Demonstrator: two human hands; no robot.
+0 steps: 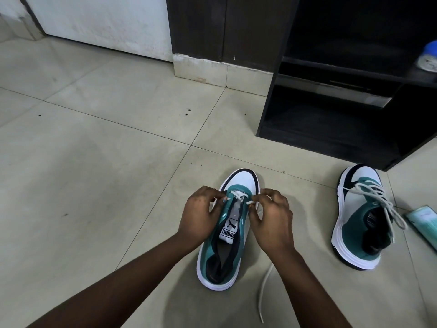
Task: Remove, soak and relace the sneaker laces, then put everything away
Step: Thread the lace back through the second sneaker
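On the tiled floor, the left hand and right hand each pinch the white lace in a tight grip at the lowest eyelets of the near sneaker. One free lace end trails on the floor beside its heel. The second sneaker, fully laced, lies well apart to the right, near a dark shelf unit.

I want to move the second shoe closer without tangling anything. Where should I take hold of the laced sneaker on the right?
Grip the laced sneaker at its heel collar, coming from above at the near end. The heel points toward the person and the opening is bare there, while the loose laces drape across the middle and down the right side, so fingers hooked in at the heel would likely stay clear of them.
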